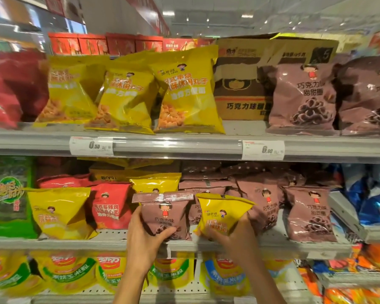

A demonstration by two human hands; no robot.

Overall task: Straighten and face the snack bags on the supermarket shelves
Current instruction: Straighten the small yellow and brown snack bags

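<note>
grey metal shelf (110, 242) with snack bags under bright ceiling lights (247, 16)

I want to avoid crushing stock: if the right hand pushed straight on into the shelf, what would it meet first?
Probably the brown chocolate bags stacked right behind the yellow snack bag that the right hand grips, though depth is hard to judge.

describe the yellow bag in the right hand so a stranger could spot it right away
Find the middle shelf, the one below the rail with the two white price tags. Near its centre, two hands each hold a bag at the front edge; the right hand grips the yellow bag. It is the only yellow bag among the brown chocolate bags, with the left hand's brown bag beside it.
</note>
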